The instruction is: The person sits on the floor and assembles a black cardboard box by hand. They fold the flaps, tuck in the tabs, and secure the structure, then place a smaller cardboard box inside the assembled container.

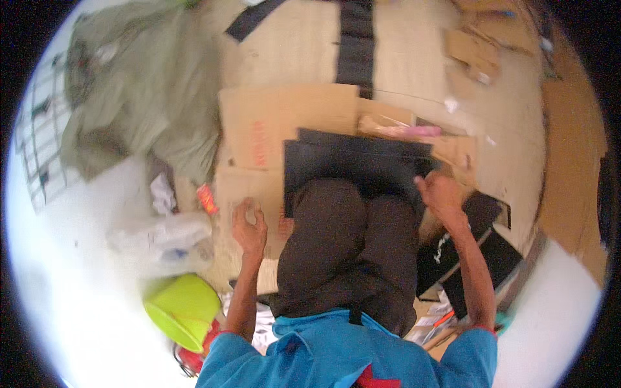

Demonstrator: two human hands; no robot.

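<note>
A flat black sheet (362, 158) with straight edges lies across my knees and over the cardboard in front of me. A second black layer seems to show beneath its left edge. My right hand (442, 197) is closed at the sheet's right edge, with thumb and forefinger pinched on it. My left hand (249, 227) hovers over the cardboard (288, 119), left of my knee. Its fingers are curved and apart from the thumb, with nothing seen between them. The picture is somewhat blurred.
Black boxes or panels (495, 258) lie by my right forearm. A lime-yellow container or bag (182, 309) is at lower left, near white plastic (162, 236) and a small orange packet (207, 198). Olive cloth (145, 90) covers the far left. A black strip (356, 48) runs along the floor ahead.
</note>
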